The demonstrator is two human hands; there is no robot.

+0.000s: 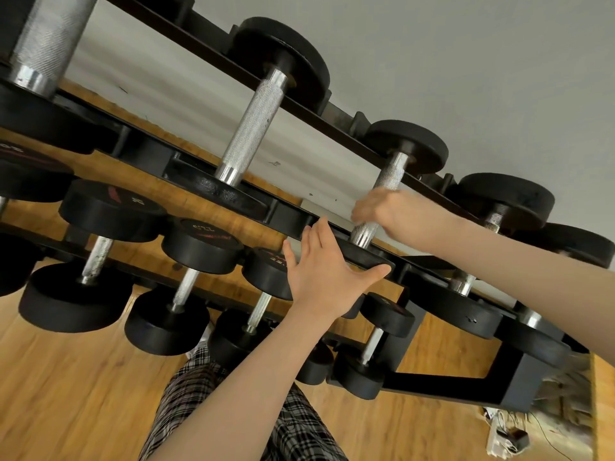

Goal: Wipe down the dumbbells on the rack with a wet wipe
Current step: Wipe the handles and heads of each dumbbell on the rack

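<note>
Wiping looks under way on the top shelf of the rack (pixel 186 168). Left hand (pixel 327 264) lies flat, fingers straight, on the near head of a dumbbell (pixel 389 181); right hand (pixel 382 207) curls round its handle, no wipe visible. Next, I judge: the neighbouring handle. Top shelf: five dumbbells show.

Just one view here, a head-worn wide-angle cam, tilted hard so the whole scene leans. It looks forward and down at the dumbbell rack (pixel 293 224) from close up, near enough that both forearms reach into frame from the bottom and right edges. Below the rack you see wood floor (pixel 66 394), above it plain wall (pixel 466 61). No second view.
</note>
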